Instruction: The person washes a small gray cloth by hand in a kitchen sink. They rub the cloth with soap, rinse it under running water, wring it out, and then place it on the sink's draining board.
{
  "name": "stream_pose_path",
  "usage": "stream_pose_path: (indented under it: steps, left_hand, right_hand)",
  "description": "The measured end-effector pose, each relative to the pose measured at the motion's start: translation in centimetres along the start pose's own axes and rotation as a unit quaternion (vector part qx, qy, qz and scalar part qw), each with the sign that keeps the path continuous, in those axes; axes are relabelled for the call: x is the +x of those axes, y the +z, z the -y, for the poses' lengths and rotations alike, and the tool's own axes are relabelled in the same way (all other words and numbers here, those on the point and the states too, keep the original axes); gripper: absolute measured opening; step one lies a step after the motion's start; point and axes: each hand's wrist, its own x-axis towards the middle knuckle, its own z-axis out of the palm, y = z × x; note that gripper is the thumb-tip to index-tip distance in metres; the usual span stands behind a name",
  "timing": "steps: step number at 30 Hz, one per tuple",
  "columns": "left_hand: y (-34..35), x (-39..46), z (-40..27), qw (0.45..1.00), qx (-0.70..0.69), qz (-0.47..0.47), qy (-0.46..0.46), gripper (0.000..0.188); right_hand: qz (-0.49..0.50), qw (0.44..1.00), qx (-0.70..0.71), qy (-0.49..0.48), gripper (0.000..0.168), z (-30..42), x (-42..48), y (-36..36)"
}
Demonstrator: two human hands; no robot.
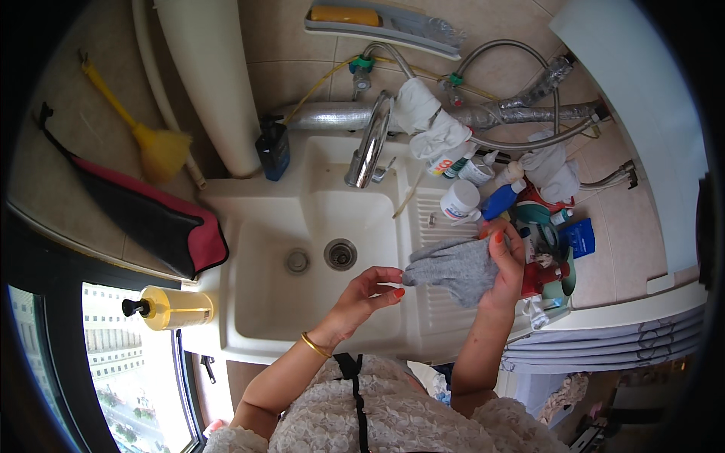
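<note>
A crumpled piece of grey cloth [456, 269] hangs between my hands, above the ribbed drainboard right of the sink basin. My right hand [504, 263] grips its right part, thumb upward. At the cloth's left tip is my left hand [371, 291], fingers curled, the fingertips touching or very near the fabric; whether they pinch it is unclear. A gold bangle circles the left wrist. Below and to the left lies the white sink basin [272, 317] with two drains, and a chrome faucet [368, 147] arches over its back part.
Bottles and a white tub [460, 199] crowd the drainboard's back and right. A dark pump bottle [273, 148] stands at the back-left corner, a yellow soap bottle [178, 308] on the left ledge. Flexible metal hoses [521, 144] run along the tiled wall. A window [136, 362] is at lower left.
</note>
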Motion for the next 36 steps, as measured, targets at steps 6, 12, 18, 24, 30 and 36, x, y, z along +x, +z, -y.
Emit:
stream_pose_path:
  steps: [6, 12, 18, 24, 30, 36]
  left_hand:
    - [-1.0, 0.1, 0.8, 0.995, 0.097, 0.023, -0.014, 0.021]
    - [-2.5, -1.0, -3.2, 0.984, -0.058, -0.027, 0.168, 0.007]
    - [-0.9, -1.0, -8.3, 0.943, 0.092, 0.005, 0.32, 0.02]
    - [-0.2, -1.0, -9.2, 0.926, 0.132, 0.017, 0.354, 0.041]
    - [-0.4, -1.6, -9.2, 0.95, 0.008, 0.016, 0.311, 0.04]
    - [-0.3, -1.4, -8.9, 0.944, -0.004, -0.018, 0.33, 0.027]
  right_hand:
    - [-0.028, 1.0, 0.007, -0.009, 0.022, -0.2, 0.3, -1.4]
    - [-0.08, 0.992, -0.074, -0.056, 0.022, -0.6, 0.6, -2.3]
    - [0.155, 0.973, -0.172, -0.008, 0.019, -1.5, -1.0, 2.5]
    - [0.207, 0.971, -0.12, 0.021, 0.014, -2.4, -1.7, 4.4]
    - [0.139, 0.981, 0.048, 0.125, 0.011, -2.8, -1.4, 3.9]
    - [0.128, 0.969, 0.119, 0.175, 0.013, -3.6, -1.9, 4.0]
